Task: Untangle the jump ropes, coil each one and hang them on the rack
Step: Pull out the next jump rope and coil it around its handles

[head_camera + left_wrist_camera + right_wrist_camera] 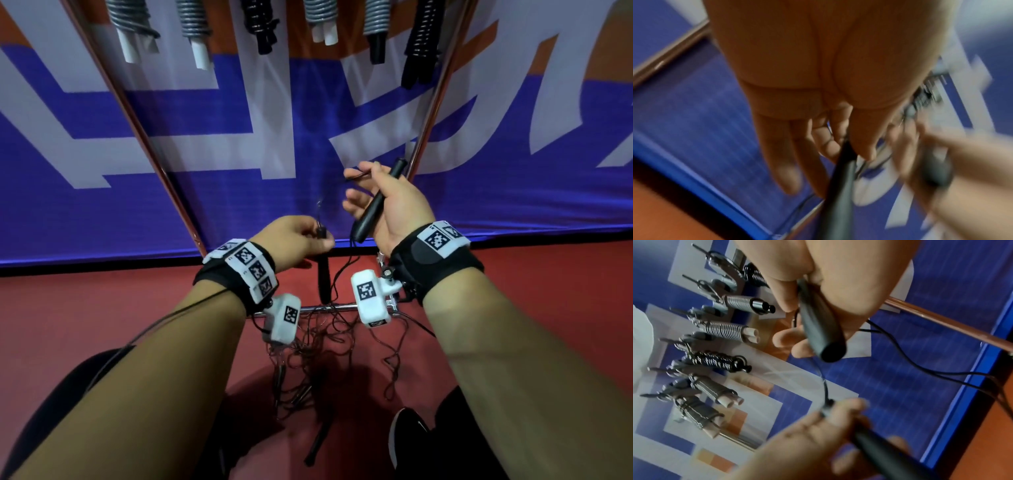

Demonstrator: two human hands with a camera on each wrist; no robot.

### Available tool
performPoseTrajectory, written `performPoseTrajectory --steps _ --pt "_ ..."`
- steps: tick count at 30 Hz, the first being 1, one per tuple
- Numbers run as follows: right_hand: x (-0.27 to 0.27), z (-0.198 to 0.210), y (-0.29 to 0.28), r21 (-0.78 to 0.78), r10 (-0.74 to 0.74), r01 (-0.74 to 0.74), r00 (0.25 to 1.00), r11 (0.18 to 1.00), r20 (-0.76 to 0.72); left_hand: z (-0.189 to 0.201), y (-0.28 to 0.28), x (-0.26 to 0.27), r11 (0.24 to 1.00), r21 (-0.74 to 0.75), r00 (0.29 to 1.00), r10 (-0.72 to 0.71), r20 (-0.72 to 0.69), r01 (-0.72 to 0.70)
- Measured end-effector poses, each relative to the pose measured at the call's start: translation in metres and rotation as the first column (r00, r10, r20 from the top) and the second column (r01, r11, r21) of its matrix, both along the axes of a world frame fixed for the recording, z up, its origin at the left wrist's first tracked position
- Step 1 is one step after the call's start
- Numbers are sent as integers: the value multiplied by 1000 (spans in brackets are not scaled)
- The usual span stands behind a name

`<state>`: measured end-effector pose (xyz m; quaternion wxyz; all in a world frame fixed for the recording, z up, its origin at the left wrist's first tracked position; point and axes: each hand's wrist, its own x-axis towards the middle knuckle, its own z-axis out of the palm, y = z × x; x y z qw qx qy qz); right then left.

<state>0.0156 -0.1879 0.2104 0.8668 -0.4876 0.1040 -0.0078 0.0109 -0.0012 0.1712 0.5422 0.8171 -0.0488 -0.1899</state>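
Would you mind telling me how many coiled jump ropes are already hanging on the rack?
6, in a row along the top of the head view: three toward the left, three toward the right. More may hang beyond the frame.

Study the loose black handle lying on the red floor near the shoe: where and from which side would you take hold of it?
Probably grip the loose black handle round the middle of its bare shaft, coming from above with fingers across its length. It lies flat and slanted on the red floor, clear of the tangled cord heaped beyond it, so a mid-shaft hold likely avoids snagging loops.
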Motion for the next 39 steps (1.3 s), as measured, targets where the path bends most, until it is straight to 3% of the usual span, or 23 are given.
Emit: performPoseTrajectory --steps 4,7,9,12,13,16,19,23,26,28,30,32,35,39 --pt "5 -15 -1 -337 -34 -46 973 940 -227 20 0 1 897 -408 982 124 -143 -173" --pt "-1 -20 3 -504 88 -276 927 818 -365 26 4 2 828 -514 972 153 -177 -224" --pt "-11 -17 14 -510 216 -407 894 758 -392 25 3 2 835 -495 968 164 -191 -240" --pt "-21 -11 30 -518 284 -462 877 719 -388 20 -2 0 840 -451 951 229 -210 -302" --pt "-22 -10 31 -578 304 -471 879 666 -367 18 -3 1 830 -454 944 248 -219 -324" --pt "-26 -8 25 -774 343 -490 863 400 -370 11 -3 1 849 -454 960 208 -186 -272" --pt "-25 -12 24 -842 416 -460 850 283 -324 9 -1 2 932 -308 981 185 -55 -192" --pt "-22 -19 25 -905 309 -408 881 117 -358 12 1 5 984 -93 981 164 99 -155" --pt "-23 -19 22 -906 308 -396 889 151 -338 17 7 10 985 -37 981 171 89 -169" --pt "-24 -16 21 -900 317 -397 890 183 -328 16 11 14 984 52 974 159 158 -169" --pt "-23 -17 22 -895 333 -409 881 177 -337 13 12 12 970 233 956 2 293 -74" --pt "-25 -17 25 -895 359 -430 858 115 -366 8 10 8 942 336 909 -141 393 0" --pt "-25 -19 28 -889 359 -457 835 30 -417 6 4 4 954 297 923 -81 376 -38" --pt "-25 -18 30 -880 343 -472 838 62 -425 12 -3 0 940 329 940 -32 339 -87"
